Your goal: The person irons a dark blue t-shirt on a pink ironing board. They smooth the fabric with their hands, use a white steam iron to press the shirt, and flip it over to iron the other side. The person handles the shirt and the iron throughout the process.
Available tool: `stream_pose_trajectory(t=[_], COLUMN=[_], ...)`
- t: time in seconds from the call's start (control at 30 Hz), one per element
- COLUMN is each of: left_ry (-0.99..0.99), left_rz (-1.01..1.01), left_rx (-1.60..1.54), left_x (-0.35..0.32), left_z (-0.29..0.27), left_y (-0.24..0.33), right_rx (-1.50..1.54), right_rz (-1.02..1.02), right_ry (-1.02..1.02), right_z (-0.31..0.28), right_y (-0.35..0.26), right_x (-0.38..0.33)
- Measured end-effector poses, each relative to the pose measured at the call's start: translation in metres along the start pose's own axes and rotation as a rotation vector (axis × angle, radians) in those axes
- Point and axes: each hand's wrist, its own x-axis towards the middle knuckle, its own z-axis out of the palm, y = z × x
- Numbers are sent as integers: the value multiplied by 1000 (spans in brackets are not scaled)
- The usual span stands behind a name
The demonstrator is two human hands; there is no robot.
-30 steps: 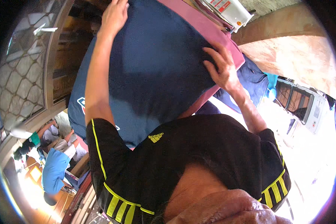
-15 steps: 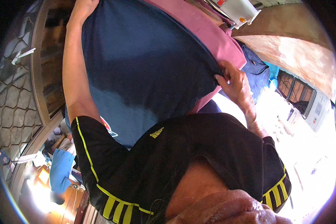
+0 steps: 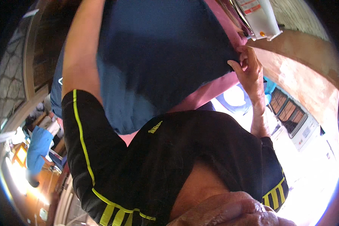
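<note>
- The right hand (image 3: 249, 69) pinches the right edge of a dark blue cloth (image 3: 165, 56), fingers (image 3: 237, 67) curled shut around a fold of it; the cloth hangs flat just in front of the person's chest, raised to head height.
- The left hand is out of view above the top rim of the picture; only the left forearm (image 3: 81, 49) shows, running up along the cloth's left edge, so I cannot tell how that hand grips.
- Below the right-hand pinch the cloth's lower edge hangs free above the person's black shirt with yellow stripes (image 3: 169, 162), with a lighter blue lower part (image 3: 128, 109) showing there.
- Right behind the blue cloth, touching it at the pinch, a pink cloth (image 3: 209, 96) shows along the right and lower edges.
- Past the grip to the right, the space is open down to a white barred appliance (image 3: 293, 116) well below and apart from the hand.
- Above the grip, near it, a white box-like unit (image 3: 260, 17) sits against a reddish-brown wall (image 3: 301, 71).
- Far to the left of the grip, beyond the forearm, a wooden window frame with mesh (image 3: 22, 86) stands; below it a light blue garment (image 3: 39, 145) hangs over clutter on a sunlit floor.
</note>
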Motion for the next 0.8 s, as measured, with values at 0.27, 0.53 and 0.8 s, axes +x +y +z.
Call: stream_pose_trajectory(t=[0.27,0.53,0.8], left_ry=[7,-305,-140], left_rz=[-372,-399,-537], left_rx=[263,-122,-62], left_x=[-131,-277,-402], left_z=[-26,-68,-122], left_y=[215,356,382], right_rx=[-161,-421,-271], right_rz=[-802,-954,-854], right_ry=[116,103,320], right_z=[47,64,30], right_y=[-55,-57,55], right_x=[79,101,55])
